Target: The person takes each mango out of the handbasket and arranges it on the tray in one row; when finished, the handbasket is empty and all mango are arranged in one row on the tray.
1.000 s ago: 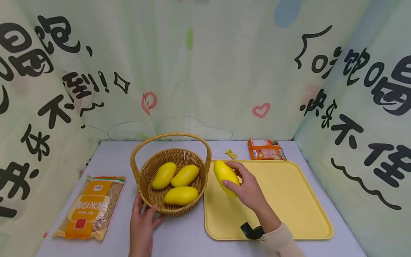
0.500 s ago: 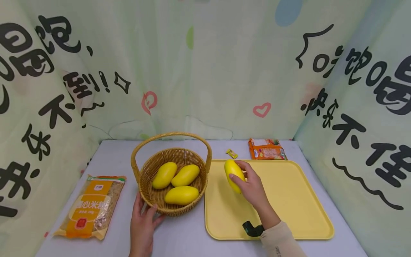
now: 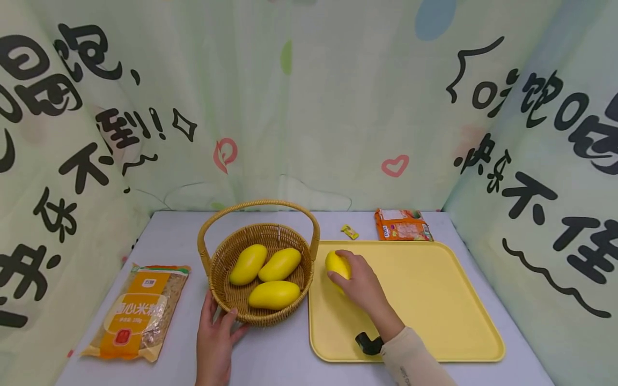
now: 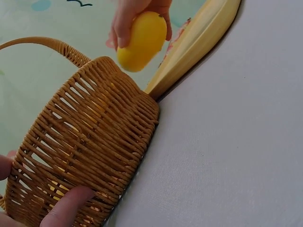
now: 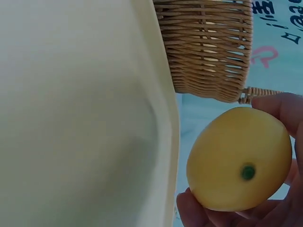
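Note:
A brown wicker basket (image 3: 260, 319) with a tall arched handle holds three yellow mangoes (image 3: 274, 295). At its near side, my left hand (image 3: 214, 338) grips the basket, a fingertip over the rim and the thumb (image 4: 68, 208) against the woven outer wall. My right hand (image 3: 362, 281) holds another mango (image 3: 337, 264) between thumb and fingers, above the back left part of the yellow tray (image 3: 415, 305). In the right wrist view this mango (image 5: 236, 161) shows its green stem spot, fingers curled around it. The left wrist view has it raised beyond the basket.
On the left lies a clear and orange food bag (image 3: 137, 311). A small yellow wrapped candy (image 3: 350, 231) and an orange snack packet (image 3: 403, 225) lie behind the tray. Printed curtains (image 3: 309, 107) enclose the white table (image 3: 270, 364) at the back and sides.
The right hand with its mango first moves right over the tray, then back left, and the mango now looks foreshortened. The left hand and basket stay in place.

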Demonstrator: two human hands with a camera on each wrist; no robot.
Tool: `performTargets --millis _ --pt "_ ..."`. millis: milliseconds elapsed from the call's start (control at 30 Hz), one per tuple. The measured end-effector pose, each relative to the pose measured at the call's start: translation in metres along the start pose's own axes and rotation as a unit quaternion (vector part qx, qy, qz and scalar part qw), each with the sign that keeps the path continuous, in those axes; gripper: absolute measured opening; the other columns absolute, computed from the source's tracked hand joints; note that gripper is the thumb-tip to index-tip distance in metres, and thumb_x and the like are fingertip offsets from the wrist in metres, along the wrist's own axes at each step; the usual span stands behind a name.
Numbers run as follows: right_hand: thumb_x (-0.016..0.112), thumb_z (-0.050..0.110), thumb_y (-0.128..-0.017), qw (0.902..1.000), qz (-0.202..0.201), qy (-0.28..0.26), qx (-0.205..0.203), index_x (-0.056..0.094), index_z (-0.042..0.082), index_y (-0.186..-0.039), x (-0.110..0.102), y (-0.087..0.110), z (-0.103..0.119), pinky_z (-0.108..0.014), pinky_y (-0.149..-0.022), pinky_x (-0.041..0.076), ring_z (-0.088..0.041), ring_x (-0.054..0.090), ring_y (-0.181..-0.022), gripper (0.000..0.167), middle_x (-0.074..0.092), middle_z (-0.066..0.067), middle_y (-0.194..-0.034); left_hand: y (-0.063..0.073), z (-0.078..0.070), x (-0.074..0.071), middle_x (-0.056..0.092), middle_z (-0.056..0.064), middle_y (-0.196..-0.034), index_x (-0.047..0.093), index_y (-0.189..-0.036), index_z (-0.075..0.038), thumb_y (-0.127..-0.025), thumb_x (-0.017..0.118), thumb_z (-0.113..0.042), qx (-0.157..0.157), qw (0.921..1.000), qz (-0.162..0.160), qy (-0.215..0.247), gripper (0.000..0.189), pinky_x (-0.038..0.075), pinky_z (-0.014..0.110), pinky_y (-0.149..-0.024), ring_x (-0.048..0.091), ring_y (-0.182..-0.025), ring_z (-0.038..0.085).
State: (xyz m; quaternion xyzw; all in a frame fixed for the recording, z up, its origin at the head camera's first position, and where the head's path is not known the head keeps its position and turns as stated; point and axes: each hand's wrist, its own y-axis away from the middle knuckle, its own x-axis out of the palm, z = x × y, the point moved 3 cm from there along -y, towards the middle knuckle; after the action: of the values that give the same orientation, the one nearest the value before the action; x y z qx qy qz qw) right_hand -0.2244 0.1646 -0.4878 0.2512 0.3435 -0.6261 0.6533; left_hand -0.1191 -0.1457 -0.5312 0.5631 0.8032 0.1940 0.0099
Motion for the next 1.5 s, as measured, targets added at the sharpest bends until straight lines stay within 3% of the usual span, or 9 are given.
performTargets --millis 267,667,1500 --pt "0.080 0.031 -0.093 0.9963 0.036 0.079 -0.003 0.061 0.014 -0.143 0.017 0.003 0.006 -0.048 -0.088 0.057 -0.029 0.062 -0.101 0.056 0.064 -0.019 -0.129 0.001 -0.001 0.002 -0.004 0.002 -0.180 -0.004 -0.171 -0.039 -0.111 0.049 -0.011 -0.001 1.0000 0.001 -0.001 0.084 0.062 0.048 -0.099 0.032 -0.157 0.040" --pt "0.086 0.041 -0.087 0.9914 0.051 0.120 0.005 0.062 0.017 -0.144 0.024 0.006 0.009 -0.050 -0.087 0.060 -0.031 0.063 -0.105 0.066 0.062 -0.018 -0.129 0.002 -0.002 0.003 -0.004 0.003 -0.180 -0.004 -0.171 -0.038 -0.111 0.049 -0.012 -0.001 1.0000 -0.003 -0.006 0.084 0.061 0.049 -0.100 0.033 -0.157 0.040" --pt "0.081 0.046 -0.091 0.9911 0.074 0.109 0.019 0.058 0.012 -0.148 0.018 0.017 0.013 -0.050 -0.088 0.060 -0.027 0.064 -0.096 0.071 0.061 -0.020 -0.135 0.002 -0.002 0.001 -0.004 0.004 -0.180 -0.003 -0.171 -0.037 -0.111 0.049 -0.011 0.000 1.0000 -0.002 -0.005 0.083 0.062 0.048 -0.098 0.032 -0.157 0.041"
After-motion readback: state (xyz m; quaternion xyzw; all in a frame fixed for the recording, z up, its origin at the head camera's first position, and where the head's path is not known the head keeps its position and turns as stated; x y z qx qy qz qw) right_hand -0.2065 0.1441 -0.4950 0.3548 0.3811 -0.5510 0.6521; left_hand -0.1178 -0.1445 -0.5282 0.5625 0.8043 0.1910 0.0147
